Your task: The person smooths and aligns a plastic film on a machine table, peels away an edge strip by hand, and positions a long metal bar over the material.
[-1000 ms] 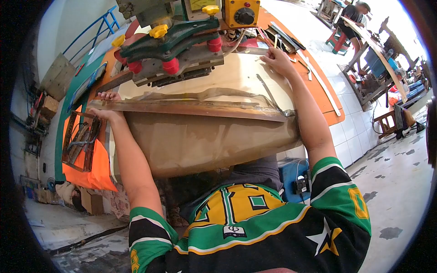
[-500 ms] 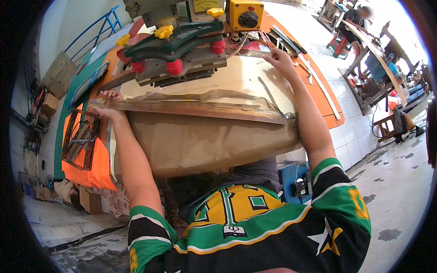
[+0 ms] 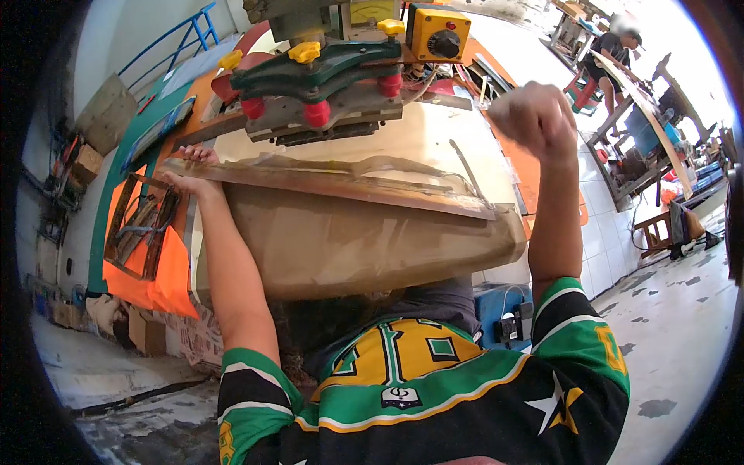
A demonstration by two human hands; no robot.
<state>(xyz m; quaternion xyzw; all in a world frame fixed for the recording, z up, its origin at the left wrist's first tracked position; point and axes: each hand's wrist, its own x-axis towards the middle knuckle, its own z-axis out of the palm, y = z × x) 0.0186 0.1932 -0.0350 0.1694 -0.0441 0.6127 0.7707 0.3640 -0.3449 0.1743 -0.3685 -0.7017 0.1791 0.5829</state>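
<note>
My left hand [image 3: 194,170] is closed round the left end of a long brownish bar [image 3: 333,184]. The bar lies slantwise over a brown translucent sheet [image 3: 364,240], which hangs over the near edge of the pale board [image 3: 263,143]. Strips of the same film are bunched behind the bar. My right hand [image 3: 535,120] is raised at the right, above the orange table, blurred, with its fingers curled in; whether it holds anything is hidden. A press head [image 3: 314,85] with red knobs and yellow wing nuts stands over the board.
A yellow control box [image 3: 438,35] sits behind the board. At the left, a rusty metal frame [image 3: 141,225] rests on orange cloth [image 3: 159,271]. Metal strips lie at the back right of the table. Further off, a person [image 3: 608,66] sits at a long bench [image 3: 651,112].
My right hand has come up and to the right, away from the back right part of the board. The view has shifted slightly. My left hand keeps its grip on the bar.
</note>
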